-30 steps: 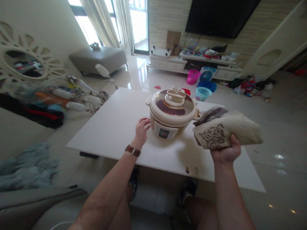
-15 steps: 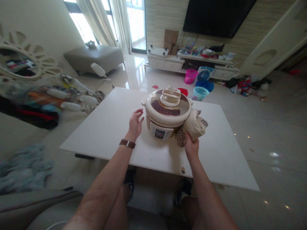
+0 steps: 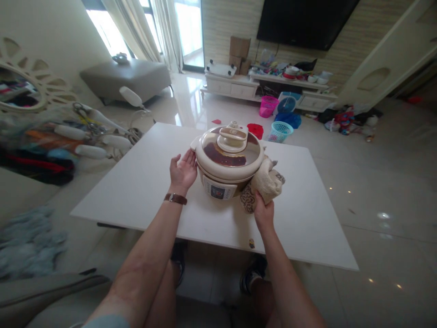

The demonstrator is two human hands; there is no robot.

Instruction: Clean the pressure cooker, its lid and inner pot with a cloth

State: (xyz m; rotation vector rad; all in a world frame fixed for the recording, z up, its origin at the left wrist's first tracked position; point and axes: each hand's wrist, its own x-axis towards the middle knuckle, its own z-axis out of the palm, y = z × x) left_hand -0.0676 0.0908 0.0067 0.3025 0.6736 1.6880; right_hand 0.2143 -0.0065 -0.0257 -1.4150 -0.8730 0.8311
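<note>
A cream and brown electric cooker (image 3: 229, 166) with a see-through lid stands on the white table (image 3: 300, 209). Its control panel faces me. My left hand (image 3: 183, 172) is open at the cooker's left side, palm up, with the fingertips at or just under the side handle; contact is hard to tell. In my right hand (image 3: 264, 210) is a bunched beige cloth (image 3: 268, 182) with a dark pattern, up against the cooker's right side. The cloth hides the part of the cooker behind it.
A small sticker (image 3: 251, 243) marks the table's near edge. Beyond the table are a pink basket (image 3: 268, 106), a light blue basket (image 3: 280, 131) and a red item (image 3: 255, 130). White lamp arms (image 3: 116, 142) lie close to the left edge.
My left hand has turned palm up and moved in to the cooker's left side. My right hand keeps the cloth at the right side. The whole view has shifted slightly.
</note>
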